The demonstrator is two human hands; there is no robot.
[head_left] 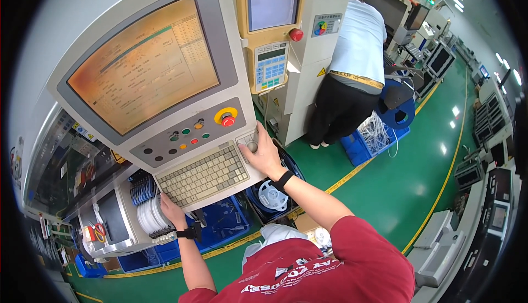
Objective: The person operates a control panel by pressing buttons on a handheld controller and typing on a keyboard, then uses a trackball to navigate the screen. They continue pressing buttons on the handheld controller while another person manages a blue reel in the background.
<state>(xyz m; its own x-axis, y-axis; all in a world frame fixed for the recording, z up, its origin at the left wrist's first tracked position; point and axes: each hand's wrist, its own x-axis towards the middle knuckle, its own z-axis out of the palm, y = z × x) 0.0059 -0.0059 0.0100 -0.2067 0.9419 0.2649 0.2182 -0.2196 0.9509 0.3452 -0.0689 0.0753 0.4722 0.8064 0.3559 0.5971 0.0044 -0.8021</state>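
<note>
A cream keyboard (204, 175) sits in the sloping front tray of a large white machine console. My left hand (173, 213) is closed around the tray's lower left edge, its fingers partly hidden. At the tray's right edge, my right hand (263, 154) spans a grey trackball (251, 146), thumb over the ball and index finger stretched along the edge; the other fingers are hidden. Above the keyboard is a panel of coloured buttons (187, 138) with a red emergency stop button (227, 120). A tilted monitor (146, 63) above it shows an orange-tinted screen of text.
A yellow-beige handheld controller (271, 39) hangs right of the monitor. Beyond it, a person in a light blue top (357, 39) bends over a machine. Blue bins (355, 148) and component reels (273, 195) stand on the green floor. Yellow lines (344, 181) mark the aisle.
</note>
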